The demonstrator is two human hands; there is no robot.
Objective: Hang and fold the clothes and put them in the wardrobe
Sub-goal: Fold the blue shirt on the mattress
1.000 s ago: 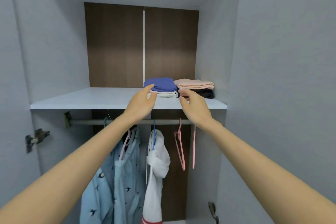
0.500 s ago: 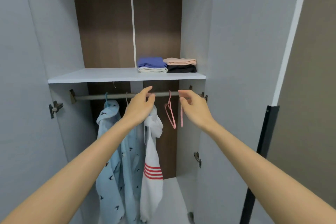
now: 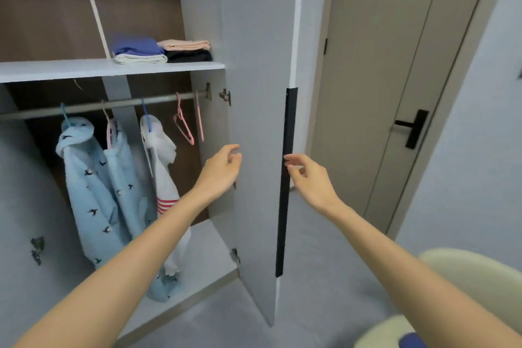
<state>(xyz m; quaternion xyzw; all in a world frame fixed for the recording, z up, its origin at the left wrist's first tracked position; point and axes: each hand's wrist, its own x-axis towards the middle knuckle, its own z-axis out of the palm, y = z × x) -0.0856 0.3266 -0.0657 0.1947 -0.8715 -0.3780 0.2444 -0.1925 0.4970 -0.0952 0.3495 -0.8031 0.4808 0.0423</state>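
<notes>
Here the wardrobe [image 3: 197, 8] fills the left of the frame, its grey door [image 3: 254, 65] standing open at centre with a long black handle [image 3: 285, 206] down its edge. A beige room door [image 3: 381, 65] stands at the right, and a cream seat [image 3: 466, 277] is cut off at the lower right. Folded clothes [image 3: 162, 51] sit in two piles on the shelf [image 3: 56, 69] at the upper left. Under it a rail [image 3: 84, 107] carries blue jackets [image 3: 93, 192], a white top [image 3: 163, 178] and two bare pink hangers [image 3: 183, 127]. Both arms reach forward. The left hand [image 3: 223, 169] hangs before the door's inner face, fingers loosely curled, holding nothing. The right hand [image 3: 308, 178] is relaxed and empty too, fingertips at the handle; whether they touch it is unclear. The picture is blurred, and the left arm covers the white top's hem.
</notes>
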